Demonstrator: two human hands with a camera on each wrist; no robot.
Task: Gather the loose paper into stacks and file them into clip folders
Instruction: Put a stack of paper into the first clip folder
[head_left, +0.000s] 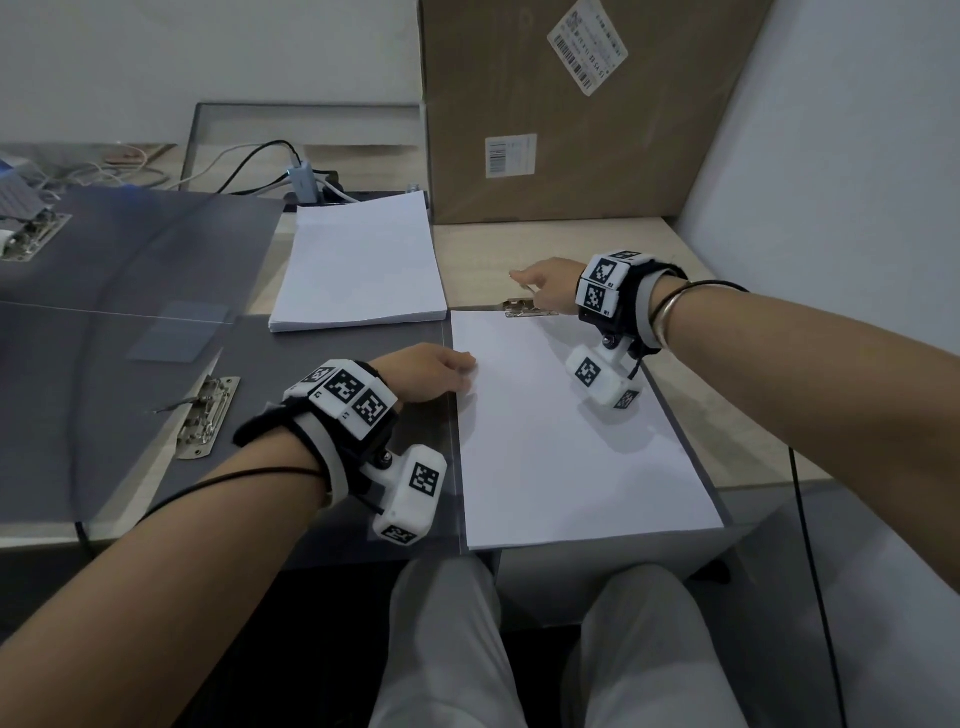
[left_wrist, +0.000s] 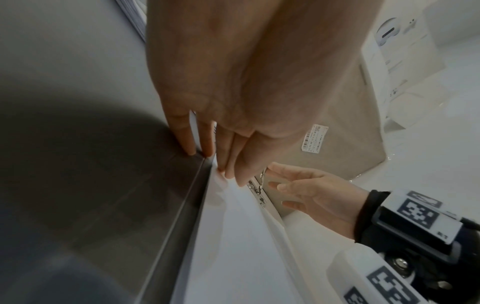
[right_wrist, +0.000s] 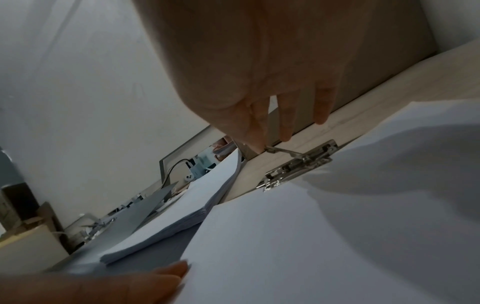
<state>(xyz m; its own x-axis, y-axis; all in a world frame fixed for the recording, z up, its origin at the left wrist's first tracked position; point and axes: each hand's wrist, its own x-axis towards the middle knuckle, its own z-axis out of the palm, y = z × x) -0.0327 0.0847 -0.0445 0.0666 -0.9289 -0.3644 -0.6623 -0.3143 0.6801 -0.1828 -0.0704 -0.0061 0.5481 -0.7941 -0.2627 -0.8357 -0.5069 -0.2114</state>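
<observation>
An open grey clip folder (head_left: 363, 540) lies in front of me, with a stack of white paper (head_left: 571, 431) on its right half. The folder's metal clip (head_left: 524, 308) sits at the paper's far edge, its lever (right_wrist: 283, 151) raised. My right hand (head_left: 543, 285) pinches the lever's tip between thumb and forefinger (right_wrist: 259, 142), the other fingers straight. My left hand (head_left: 441, 371) rests its straight fingertips (left_wrist: 230, 170) on the paper's left edge, by the folder's spine (left_wrist: 192, 195). A second, loose paper stack (head_left: 358, 265) lies behind the folder.
Another open grey folder (head_left: 104, 312) with its own clip (head_left: 208, 415) lies to the left. A tall cardboard box (head_left: 561, 114) stands right behind the clip. Cables and an adapter (head_left: 304, 179) sit at the back. The desk edge runs near my knees.
</observation>
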